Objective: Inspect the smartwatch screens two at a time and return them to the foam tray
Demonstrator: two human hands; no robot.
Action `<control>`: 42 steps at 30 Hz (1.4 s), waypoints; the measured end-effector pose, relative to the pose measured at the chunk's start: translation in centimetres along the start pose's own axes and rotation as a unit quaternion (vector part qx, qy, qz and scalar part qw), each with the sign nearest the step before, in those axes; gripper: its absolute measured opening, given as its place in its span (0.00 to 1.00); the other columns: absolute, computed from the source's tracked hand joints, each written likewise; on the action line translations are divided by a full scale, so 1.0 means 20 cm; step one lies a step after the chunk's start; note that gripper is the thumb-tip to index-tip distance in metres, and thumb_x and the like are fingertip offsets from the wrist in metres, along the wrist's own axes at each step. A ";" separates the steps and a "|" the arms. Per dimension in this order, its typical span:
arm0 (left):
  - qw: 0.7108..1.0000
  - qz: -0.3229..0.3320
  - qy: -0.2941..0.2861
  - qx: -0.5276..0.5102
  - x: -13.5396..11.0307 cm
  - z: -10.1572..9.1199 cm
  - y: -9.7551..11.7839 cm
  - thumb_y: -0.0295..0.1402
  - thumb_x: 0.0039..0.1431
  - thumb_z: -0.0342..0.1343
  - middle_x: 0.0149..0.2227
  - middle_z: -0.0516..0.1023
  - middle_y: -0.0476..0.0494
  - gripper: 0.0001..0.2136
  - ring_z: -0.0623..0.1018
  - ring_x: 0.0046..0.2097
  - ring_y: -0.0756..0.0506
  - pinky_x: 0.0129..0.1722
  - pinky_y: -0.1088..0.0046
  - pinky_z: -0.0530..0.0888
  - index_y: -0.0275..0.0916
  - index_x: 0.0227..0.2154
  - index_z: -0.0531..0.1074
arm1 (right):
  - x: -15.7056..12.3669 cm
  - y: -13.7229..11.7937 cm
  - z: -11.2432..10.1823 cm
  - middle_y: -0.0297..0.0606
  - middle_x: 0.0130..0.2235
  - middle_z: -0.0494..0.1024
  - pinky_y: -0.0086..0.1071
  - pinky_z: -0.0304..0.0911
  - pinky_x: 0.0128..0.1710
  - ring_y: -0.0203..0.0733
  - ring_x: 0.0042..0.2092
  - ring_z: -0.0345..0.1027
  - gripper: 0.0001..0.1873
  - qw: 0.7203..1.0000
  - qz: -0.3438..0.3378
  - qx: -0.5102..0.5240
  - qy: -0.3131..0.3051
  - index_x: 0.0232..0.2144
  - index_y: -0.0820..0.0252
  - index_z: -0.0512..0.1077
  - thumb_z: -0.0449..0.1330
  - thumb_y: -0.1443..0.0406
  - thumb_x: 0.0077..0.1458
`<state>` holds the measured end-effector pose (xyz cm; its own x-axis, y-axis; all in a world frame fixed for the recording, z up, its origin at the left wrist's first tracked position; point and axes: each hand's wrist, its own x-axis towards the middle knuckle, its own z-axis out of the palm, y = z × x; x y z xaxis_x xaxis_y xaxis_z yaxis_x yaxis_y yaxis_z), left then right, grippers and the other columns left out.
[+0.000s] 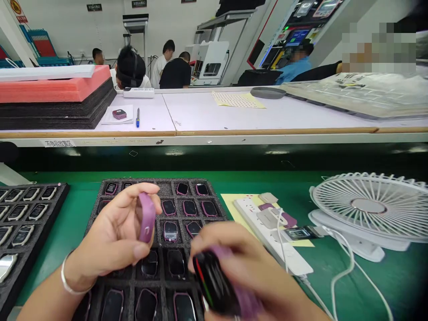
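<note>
My left hand [113,236], a white band on its wrist, is closed on a purple watch case [147,217] held edge-on between thumb and fingers. A small slot or button shows on its side; its face is turned away. Lower and to the right, my right hand [244,263] grips a purple smartwatch [216,283] with a glossy black screen bearing red and green streaks. Motion blurs that hand and the watch. Beneath both hands lies a black foam tray [160,249] whose pockets hold several purple watches [175,262], partly covered by my hands.
On the left, another foam tray [43,227] carries pale-framed watches. A white power strip [272,236] with chargers and cables and a white fan [369,207] stand at right. Foam sheets [53,104], a pen [137,118] and a clear tray [361,100] rest on the raised shelf. People sit beyond.
</note>
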<state>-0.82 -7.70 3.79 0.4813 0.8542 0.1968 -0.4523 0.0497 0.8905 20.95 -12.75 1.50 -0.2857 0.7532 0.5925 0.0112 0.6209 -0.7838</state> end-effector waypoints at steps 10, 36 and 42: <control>0.966 -0.014 0.180 0.184 0.24 -0.28 -0.31 0.25 0.44 0.65 0.44 0.74 0.44 0.27 0.74 0.41 0.50 0.38 0.76 0.72 0.40 0.49 0.67 | 0.22 0.50 0.08 0.42 0.46 0.80 0.36 0.68 0.41 0.41 0.38 0.76 0.26 0.831 0.338 0.426 0.118 0.51 0.55 0.71 0.67 0.69 0.49; 0.976 -0.035 0.151 0.150 0.20 -0.29 -0.36 0.28 0.50 0.61 0.45 0.77 0.42 0.23 0.80 0.32 0.50 0.37 0.70 0.78 0.38 0.51 0.68 | 0.20 0.63 0.08 0.35 0.36 0.78 0.34 0.67 0.35 0.37 0.31 0.75 0.23 0.895 0.303 0.318 0.084 0.48 0.55 0.71 0.62 0.72 0.48; 0.977 -0.036 0.145 0.154 0.20 -0.30 -0.38 0.28 0.51 0.62 0.45 0.77 0.43 0.23 0.80 0.32 0.50 0.37 0.72 0.78 0.38 0.51 0.68 | 0.20 0.63 0.08 0.36 0.39 0.79 0.35 0.68 0.36 0.38 0.33 0.75 0.23 0.898 0.293 0.319 0.081 0.48 0.55 0.71 0.61 0.72 0.48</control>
<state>0.03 -1.49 -4.63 0.2498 0.9673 0.0441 -0.1556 -0.0048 0.9878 18.46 -2.26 -6.37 -0.2660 0.9637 0.0218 -0.4513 -0.1046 -0.8862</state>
